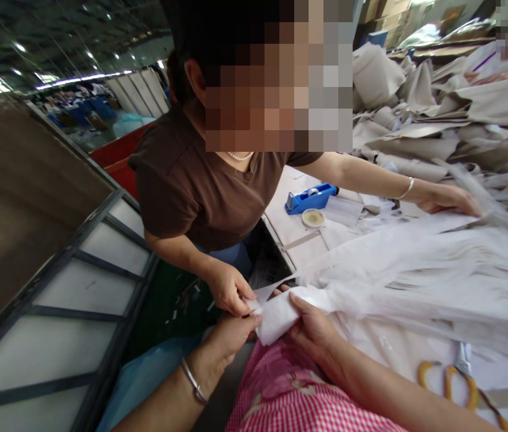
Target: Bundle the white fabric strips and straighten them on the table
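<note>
A bundle of thin white sheer fabric (280, 313) hangs off the near table edge, its end gathered between my hands. My right hand (314, 324) grips the bundle, thumb on top and fingers underneath. At the fabric's left end, my left hand (238, 331), with a silver bangle on the wrist, pinches the edge. A co-worker's hand (232, 289) holds a corner of the same fabric right beside my left hand. The co-worker's other hand (454, 199) rests on the far part of the fabric, which spreads in long layers across the table.
A blue tape dispenser (311, 198) and a tape roll (313, 218) sit on the table (292, 240). Scissors with yellow handles (454, 381) lie at the lower right. Beige cloth pieces (433, 138) pile up behind. A framed panel (69, 330) stands at left; another person sits at the far right.
</note>
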The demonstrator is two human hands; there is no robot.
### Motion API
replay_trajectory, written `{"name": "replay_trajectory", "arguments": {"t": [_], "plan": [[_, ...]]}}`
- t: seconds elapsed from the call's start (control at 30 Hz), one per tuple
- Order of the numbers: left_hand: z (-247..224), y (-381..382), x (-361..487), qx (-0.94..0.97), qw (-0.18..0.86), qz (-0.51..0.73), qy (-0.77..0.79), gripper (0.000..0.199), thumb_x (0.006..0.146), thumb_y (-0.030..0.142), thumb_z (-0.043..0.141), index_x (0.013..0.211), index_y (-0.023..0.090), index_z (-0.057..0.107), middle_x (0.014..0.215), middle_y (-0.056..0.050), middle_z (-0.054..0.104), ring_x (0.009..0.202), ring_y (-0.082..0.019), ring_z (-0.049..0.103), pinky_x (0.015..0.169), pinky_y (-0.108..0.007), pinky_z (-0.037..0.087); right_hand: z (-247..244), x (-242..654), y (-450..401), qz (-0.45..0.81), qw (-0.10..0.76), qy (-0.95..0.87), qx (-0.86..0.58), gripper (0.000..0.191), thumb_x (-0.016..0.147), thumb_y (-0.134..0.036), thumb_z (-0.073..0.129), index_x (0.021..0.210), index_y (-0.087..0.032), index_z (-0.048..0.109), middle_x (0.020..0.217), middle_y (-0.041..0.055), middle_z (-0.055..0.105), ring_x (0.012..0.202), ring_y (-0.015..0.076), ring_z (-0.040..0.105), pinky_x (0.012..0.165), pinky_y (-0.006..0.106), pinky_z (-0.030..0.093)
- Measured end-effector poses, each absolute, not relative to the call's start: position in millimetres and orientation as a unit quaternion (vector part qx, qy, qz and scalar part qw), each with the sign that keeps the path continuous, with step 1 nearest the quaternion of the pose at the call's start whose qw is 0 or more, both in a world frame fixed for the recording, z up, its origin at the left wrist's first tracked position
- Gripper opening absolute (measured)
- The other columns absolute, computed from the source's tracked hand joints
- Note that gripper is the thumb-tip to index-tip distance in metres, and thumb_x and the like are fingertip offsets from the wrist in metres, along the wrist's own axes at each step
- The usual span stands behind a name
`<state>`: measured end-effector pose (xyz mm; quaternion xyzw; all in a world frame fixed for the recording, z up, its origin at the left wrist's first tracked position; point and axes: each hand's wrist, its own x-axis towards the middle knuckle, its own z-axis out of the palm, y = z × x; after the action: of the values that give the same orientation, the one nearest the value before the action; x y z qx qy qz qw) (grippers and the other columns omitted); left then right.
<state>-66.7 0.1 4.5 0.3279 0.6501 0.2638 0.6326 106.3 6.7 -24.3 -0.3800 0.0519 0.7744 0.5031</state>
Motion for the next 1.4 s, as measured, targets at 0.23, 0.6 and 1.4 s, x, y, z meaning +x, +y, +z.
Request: {"name": "replay_trajectory", "arguments": {"t": [0.23, 0.6, 1.4], "plan": [[27, 4, -78, 0.339, 0.714, 0.287, 0.540, 0.042, 0.064, 0.023, 0.075, 0.104, 0.014, 0.068, 0.102, -0.007, 0.071, 0.098, -0.022, 0.063, 0.089, -0.030, 0.046, -34, 101, 7, 0.766, 0.504, 0.045, -0.397, 0.026, 0.075, -0.026, 0.074, 0.099, -0.022, 0.065, 0.096, 0.0039, 0.076, 0.085, 0.0221, 0.071, 0.080, 0.034, 0.059], [21, -5, -86, 0.333, 0.670, 0.213, 0.629, 0.035, 0.061, 0.039, 0.077, 0.075, 0.016, 0.054, 0.078, -0.001, 0.062, 0.075, -0.018, 0.061, 0.062, -0.028, 0.050, -35, 103, 7, 0.786, 0.500, 0.054, -0.359, 0.045, 0.078, -0.029, 0.075, 0.120, -0.024, 0.059, 0.111, 0.0054, 0.074, 0.091, 0.0211, 0.071, 0.086, 0.037, 0.058], [23, 36, -81, 0.412, 0.727, 0.118, 0.537, 0.057, 0.062, 0.062, 0.077, 0.087, 0.016, 0.055, 0.067, 0.004, 0.056, 0.055, -0.008, 0.049, 0.052, -0.022, 0.038, -22, 105, 9, 0.763, 0.508, 0.070, -0.393, 0.042, 0.069, -0.006, 0.073, 0.107, -0.021, 0.063, 0.113, 0.0078, 0.073, 0.098, 0.0233, 0.071, 0.087, 0.036, 0.060]]}}
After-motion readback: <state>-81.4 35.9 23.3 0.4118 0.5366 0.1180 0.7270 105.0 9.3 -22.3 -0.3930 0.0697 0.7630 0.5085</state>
